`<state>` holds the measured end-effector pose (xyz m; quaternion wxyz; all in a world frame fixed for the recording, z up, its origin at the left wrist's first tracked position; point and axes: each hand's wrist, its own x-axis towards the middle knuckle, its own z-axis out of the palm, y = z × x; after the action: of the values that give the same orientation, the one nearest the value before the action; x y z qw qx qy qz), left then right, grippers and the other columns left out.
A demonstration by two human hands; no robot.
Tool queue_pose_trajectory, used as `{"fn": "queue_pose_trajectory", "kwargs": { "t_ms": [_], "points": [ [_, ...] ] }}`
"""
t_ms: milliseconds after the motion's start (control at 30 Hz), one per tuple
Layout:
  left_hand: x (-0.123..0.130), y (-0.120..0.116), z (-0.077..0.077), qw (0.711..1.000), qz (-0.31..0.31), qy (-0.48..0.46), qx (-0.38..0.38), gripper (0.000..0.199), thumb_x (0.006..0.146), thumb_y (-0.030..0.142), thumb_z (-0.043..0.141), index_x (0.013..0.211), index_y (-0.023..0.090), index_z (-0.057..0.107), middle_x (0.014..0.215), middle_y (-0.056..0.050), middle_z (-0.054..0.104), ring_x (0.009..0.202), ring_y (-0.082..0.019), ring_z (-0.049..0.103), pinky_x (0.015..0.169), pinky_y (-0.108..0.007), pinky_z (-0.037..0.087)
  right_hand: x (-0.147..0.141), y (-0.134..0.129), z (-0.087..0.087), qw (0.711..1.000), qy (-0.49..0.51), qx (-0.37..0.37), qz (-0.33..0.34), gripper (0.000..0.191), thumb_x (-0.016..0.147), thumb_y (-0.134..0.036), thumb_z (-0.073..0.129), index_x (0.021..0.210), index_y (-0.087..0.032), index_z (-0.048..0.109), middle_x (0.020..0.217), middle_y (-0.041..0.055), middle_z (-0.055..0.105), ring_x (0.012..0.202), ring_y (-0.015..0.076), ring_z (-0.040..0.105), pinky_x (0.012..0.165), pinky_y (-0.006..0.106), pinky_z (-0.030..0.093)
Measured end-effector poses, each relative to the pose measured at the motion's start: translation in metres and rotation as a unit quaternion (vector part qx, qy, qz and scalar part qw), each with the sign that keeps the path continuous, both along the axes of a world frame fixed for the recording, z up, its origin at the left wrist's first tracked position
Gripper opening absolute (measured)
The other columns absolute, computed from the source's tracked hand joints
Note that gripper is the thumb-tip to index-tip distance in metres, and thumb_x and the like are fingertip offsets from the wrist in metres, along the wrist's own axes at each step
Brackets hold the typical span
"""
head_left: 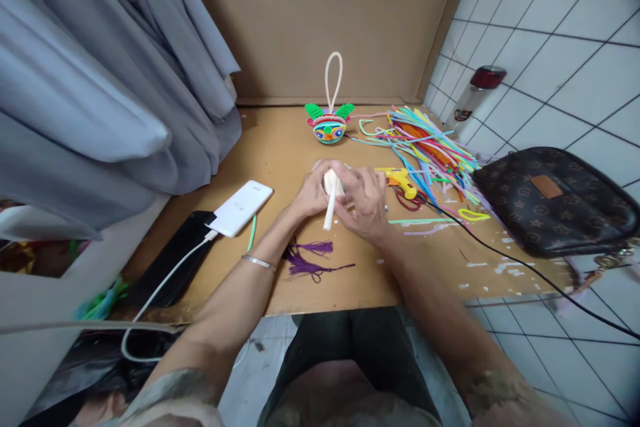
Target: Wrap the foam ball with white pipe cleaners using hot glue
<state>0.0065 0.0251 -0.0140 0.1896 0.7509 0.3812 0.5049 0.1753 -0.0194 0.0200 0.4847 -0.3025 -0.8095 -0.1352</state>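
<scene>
Over the middle of the table, both hands close around a small white rounded piece (333,181), with a white strip (329,208) sticking out of it toward me. My left hand (316,188) wraps its left side. My right hand (364,200) grips it from the right, fingers bent over the top. Much of the piece is hidden by the fingers, so its exact kind does not show. Just right of my right hand lies a yellow glue gun (400,180). Purple tassels (313,263) lie on the table nearer to me, between my forearms.
A colourful animal-head ornament (329,128) with a white loop stands at the back. Right of it spreads a pile of pipe cleaners (430,147), beside a brown patterned bag (560,207). A white power bank (245,208) with a cable lies left. A black cord (480,237) crosses the right side.
</scene>
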Motion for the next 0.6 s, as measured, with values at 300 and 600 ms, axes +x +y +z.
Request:
{"fn": "queue_pose_trajectory", "kwargs": {
  "t_ms": [300,600],
  "points": [
    [0.001,-0.010,0.013,0.999,0.010,0.035,-0.019,0.060,0.063,0.038,0.081,0.117,0.020,0.060,0.116,-0.007,0.064,0.109,-0.026,0.063,0.099,-0.042,0.052,0.001,-0.001,0.003,0.984,0.163,-0.041,0.059,0.012,0.098,-0.021,0.055,0.097,-0.024,0.067,0.088,0.0044,0.072,0.083,0.0194,0.066,0.076,0.035,0.050],
    [0.000,-0.008,0.012,0.999,0.007,0.035,-0.019,0.063,0.063,0.038,0.082,0.119,0.020,0.060,0.118,-0.008,0.065,0.112,-0.027,0.062,0.099,-0.043,0.051,-0.001,0.004,-0.005,0.971,0.211,-0.091,0.062,0.009,0.095,-0.023,0.058,0.089,-0.025,0.064,0.093,0.0046,0.076,0.090,0.0216,0.072,0.082,0.040,0.055]
  ]
}}
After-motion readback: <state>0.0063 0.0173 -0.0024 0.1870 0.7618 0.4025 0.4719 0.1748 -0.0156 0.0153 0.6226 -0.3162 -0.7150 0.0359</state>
